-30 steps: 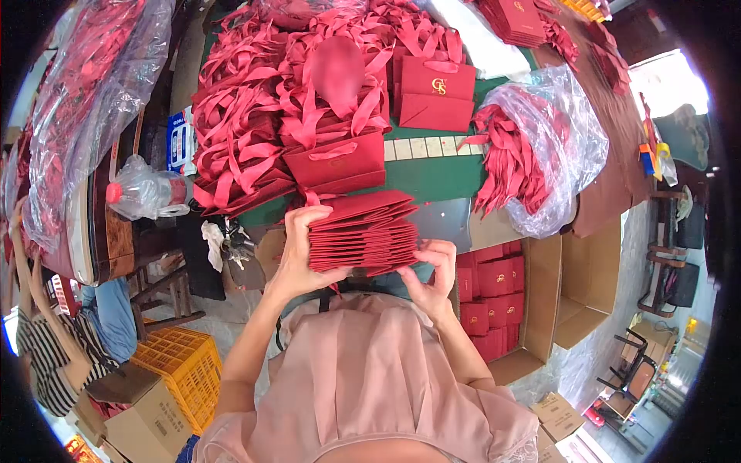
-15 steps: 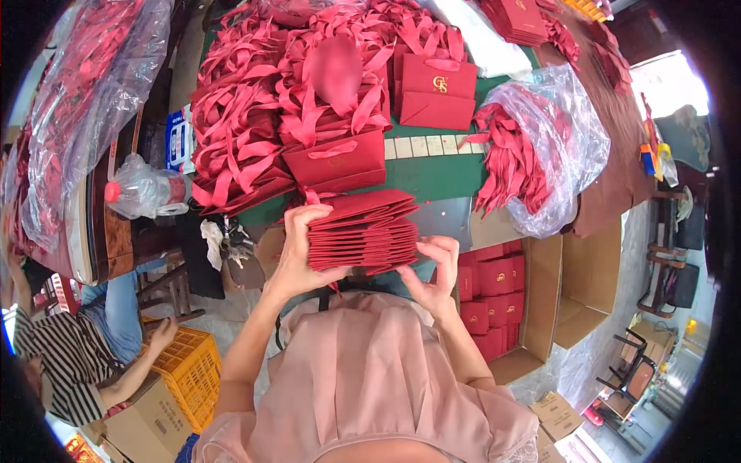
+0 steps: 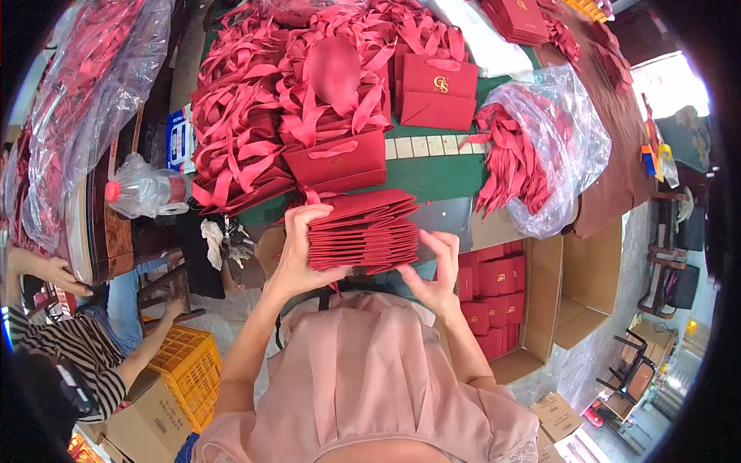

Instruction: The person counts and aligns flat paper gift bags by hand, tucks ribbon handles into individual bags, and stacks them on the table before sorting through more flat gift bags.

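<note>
Between my two hands is a stack of folded red paper bags [image 3: 363, 235], its layered edges toward me. My left hand [image 3: 297, 247] is wrapped round the stack's left end, fingers on top and thumb below. At the right end, my right hand [image 3: 434, 274] presses with thumb and fingertips at the lower edges. Just beyond the stack, red gift bags with ribbon handles [image 3: 336, 162] are heaped on the green table top [image 3: 436, 174]. One red bag with a gold monogram [image 3: 438, 89] stands on the right of the heap.
On the right, an open cardboard box [image 3: 540, 297] holds red bags. A clear plastic bag of ribbons [image 3: 571, 147] lies above it. At left are a plastic bottle [image 3: 147, 189], a yellow crate [image 3: 189, 366] and a person in a striped shirt [image 3: 77, 351].
My hands and the stack stay almost in place. At the left, the person in the striped shirt has shifted, with an arm now reaching up toward the table edge.
</note>
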The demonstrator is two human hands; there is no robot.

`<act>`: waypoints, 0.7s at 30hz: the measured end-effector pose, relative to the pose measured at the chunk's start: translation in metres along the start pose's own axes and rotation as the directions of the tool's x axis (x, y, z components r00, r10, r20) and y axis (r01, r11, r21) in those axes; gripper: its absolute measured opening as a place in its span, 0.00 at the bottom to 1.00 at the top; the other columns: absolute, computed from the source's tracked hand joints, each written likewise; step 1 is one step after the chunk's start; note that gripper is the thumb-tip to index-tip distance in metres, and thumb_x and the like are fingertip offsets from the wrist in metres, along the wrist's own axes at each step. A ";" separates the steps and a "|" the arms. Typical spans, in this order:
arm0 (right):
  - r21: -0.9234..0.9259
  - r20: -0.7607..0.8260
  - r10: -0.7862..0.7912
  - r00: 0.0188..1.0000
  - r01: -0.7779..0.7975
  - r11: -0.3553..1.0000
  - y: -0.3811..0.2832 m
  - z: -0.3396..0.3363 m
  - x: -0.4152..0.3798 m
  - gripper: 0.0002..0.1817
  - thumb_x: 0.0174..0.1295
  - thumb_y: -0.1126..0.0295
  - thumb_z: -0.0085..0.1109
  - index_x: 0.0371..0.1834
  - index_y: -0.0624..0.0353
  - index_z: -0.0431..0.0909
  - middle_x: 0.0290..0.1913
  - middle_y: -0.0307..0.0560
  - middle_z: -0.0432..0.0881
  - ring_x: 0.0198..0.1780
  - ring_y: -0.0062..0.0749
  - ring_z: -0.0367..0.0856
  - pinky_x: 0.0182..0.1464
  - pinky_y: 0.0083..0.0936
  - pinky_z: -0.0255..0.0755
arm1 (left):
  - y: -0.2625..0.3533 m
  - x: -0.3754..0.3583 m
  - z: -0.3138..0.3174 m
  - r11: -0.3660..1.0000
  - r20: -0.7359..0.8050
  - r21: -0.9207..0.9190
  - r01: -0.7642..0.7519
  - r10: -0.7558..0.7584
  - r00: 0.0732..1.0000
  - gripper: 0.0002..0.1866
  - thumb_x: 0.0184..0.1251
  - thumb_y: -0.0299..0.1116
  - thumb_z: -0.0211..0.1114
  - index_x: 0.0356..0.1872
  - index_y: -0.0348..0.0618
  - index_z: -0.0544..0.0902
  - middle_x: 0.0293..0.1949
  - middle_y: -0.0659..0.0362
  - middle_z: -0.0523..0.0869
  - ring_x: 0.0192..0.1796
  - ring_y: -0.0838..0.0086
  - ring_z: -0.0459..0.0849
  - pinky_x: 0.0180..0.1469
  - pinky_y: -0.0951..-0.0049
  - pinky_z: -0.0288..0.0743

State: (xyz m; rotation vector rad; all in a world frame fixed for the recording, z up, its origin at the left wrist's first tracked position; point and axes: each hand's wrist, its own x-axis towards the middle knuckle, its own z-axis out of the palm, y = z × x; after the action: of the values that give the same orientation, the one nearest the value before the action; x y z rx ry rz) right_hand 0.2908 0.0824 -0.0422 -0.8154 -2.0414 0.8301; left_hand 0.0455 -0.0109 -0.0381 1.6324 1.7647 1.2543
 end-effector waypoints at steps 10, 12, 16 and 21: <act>0.038 0.176 0.021 0.984 -0.029 0.999 0.001 -0.013 0.018 0.41 0.43 0.69 0.80 0.65 0.62 0.73 0.56 0.57 0.72 0.55 0.48 0.73 0.57 0.37 0.73 | 0.000 0.001 -0.001 1.000 0.001 -0.005 -0.014 0.014 1.000 0.46 0.35 0.33 0.84 0.60 0.40 0.67 0.58 0.49 0.74 0.62 0.53 0.71 0.67 0.56 0.67; 0.122 0.218 0.013 0.976 -0.040 0.992 0.007 -0.019 0.023 0.42 0.46 0.60 0.78 0.66 0.63 0.71 0.58 0.57 0.71 0.59 0.50 0.71 0.64 0.41 0.66 | 0.001 0.001 -0.001 1.000 0.007 -0.015 -0.005 0.005 1.000 0.46 0.35 0.33 0.84 0.60 0.39 0.67 0.59 0.49 0.74 0.62 0.53 0.71 0.67 0.55 0.67; 0.310 0.235 0.110 0.966 -0.181 0.933 0.021 -0.013 0.034 0.55 0.56 0.33 0.62 0.76 0.65 0.59 0.69 0.63 0.62 0.72 0.51 0.60 0.73 0.41 0.54 | 0.002 0.001 -0.003 1.000 0.018 -0.010 -0.008 0.009 1.000 0.46 0.35 0.33 0.84 0.60 0.39 0.67 0.59 0.49 0.74 0.63 0.53 0.70 0.68 0.55 0.66; 0.568 0.325 0.136 0.936 -0.308 0.763 0.017 0.004 0.054 0.45 0.69 0.40 0.51 0.75 0.67 0.58 0.73 0.60 0.60 0.78 0.45 0.54 0.78 0.40 0.45 | 0.005 0.000 -0.005 1.000 0.042 0.005 -0.006 0.006 0.999 0.49 0.35 0.33 0.83 0.63 0.38 0.66 0.61 0.47 0.73 0.64 0.52 0.69 0.69 0.55 0.65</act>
State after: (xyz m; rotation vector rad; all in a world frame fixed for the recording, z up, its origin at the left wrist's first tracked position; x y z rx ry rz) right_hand 0.2652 0.1324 -0.0357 -0.5938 -1.7195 1.7126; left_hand 0.0446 -0.0127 -0.0311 1.6561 1.7406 1.2108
